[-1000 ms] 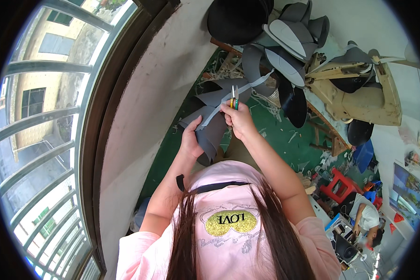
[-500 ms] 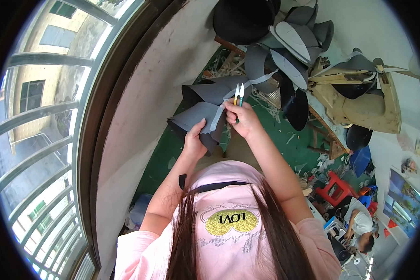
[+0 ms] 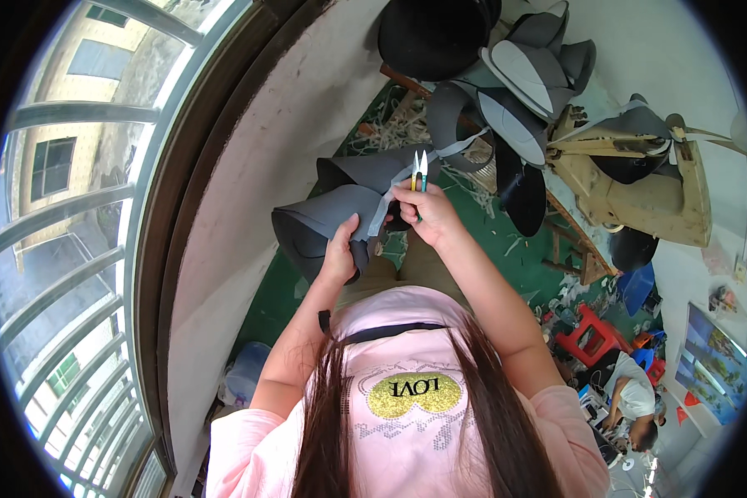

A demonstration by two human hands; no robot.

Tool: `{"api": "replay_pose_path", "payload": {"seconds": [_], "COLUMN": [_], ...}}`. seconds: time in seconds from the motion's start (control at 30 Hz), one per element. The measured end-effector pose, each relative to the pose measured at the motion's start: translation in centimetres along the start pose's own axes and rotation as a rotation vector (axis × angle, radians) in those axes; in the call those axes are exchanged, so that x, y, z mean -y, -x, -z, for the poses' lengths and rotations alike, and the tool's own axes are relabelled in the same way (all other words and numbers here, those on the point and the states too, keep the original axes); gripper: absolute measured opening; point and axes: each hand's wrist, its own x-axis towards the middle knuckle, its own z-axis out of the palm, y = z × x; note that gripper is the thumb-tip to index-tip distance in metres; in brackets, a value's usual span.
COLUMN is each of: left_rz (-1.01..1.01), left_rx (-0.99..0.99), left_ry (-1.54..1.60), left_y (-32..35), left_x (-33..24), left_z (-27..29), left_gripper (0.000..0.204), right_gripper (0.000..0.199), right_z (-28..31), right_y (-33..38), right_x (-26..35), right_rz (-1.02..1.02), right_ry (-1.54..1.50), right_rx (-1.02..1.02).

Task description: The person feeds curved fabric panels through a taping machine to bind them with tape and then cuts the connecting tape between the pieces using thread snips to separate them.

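Observation:
My left hand [image 3: 339, 256] is closed on the lower edge of a curved grey sheet piece [image 3: 319, 212], thumb on top. My right hand [image 3: 427, 214] is closed around a pair of thread snips [image 3: 419, 173] with yellow and teal handles, its blades pointing away from me and slightly apart. The same hand's fingers are at a pale grey strip [image 3: 379, 214] along the piece's edge; whether they pinch it is hard to see. This strip runs on to another grey curved piece [image 3: 398, 163] and to more pieces toward the sewing machine.
A beige sewing machine [image 3: 639, 187] on a table stands at right, with grey pieces [image 3: 515, 120] heaped beside it. Scraps litter the green floor [image 3: 506, 249]. At left are a wall [image 3: 232, 191] and barred window [image 3: 75, 199]. A red stool [image 3: 593, 336] and another person [image 3: 635, 394] are at lower right.
The grey piece in my left hand has shifted left and spread wider. Both hands have moved slightly left, the snips still in my right hand.

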Motion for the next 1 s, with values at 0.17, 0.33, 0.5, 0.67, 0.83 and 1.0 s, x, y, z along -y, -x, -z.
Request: {"api": "replay_pose_path", "payload": {"seconds": [0.17,0.33,0.5,0.67,0.83,1.0], "left_rz": [-0.138,-0.114,-0.012,-0.082,0.014,0.09], "left_rx": [-0.246,-0.506,-0.255,-0.299,-0.3,-0.339], "left_ry": [-0.12,0.06,0.361,0.4,0.528,0.633], "left_y": [-0.9,-2.4,-1.0,-1.6,-1.4,-1.3], "left_x": [1.3,3.0,1.5,3.4,2.2,3.0], "left_z": [1.0,3.4,2.4,2.4,0.7,1.3], "left_gripper": [0.03,0.03,0.033,0.031,0.031,0.027], "right_gripper": [0.005,0.005,0.006,0.005,0.007,0.011], "right_z": [-1.0,-0.5,-0.5,-0.5,0.0,-0.9], "right_y": [0.1,0.1,0.8,0.4,0.3,0.0], "right_x": [0.5,0.8,1.5,0.3,-0.4,-1.2], "right_rz": [0.037,0.019,0.012,-0.036,-0.049,0.156], "right_ry": [0.051,-0.062,0.054,-0.043,0.094,0.282], "right_rx": [-0.024,0.015,-0.019,0.037,0.03,-0.042]}}
